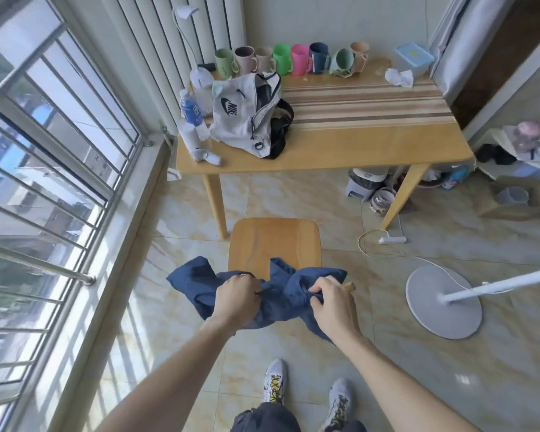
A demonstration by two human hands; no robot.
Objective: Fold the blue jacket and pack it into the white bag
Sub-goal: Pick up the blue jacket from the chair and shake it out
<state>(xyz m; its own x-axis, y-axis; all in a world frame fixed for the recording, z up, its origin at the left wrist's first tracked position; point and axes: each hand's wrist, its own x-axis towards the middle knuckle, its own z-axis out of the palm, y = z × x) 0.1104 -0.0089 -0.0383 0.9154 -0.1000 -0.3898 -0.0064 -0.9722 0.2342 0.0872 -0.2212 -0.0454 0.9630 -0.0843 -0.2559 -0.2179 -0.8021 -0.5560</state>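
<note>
Both arms reach down mid-frame over the wooden chair, where the blue jacket hangs bunched so I can gather it for folding. Upper centre, the white bag waits unzipped on the table. My left hand and right hand have fingers curled, pinching cloth.

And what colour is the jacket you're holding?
Dark blue. The jacket, bunched up in both hands, shows in the head view.
</note>
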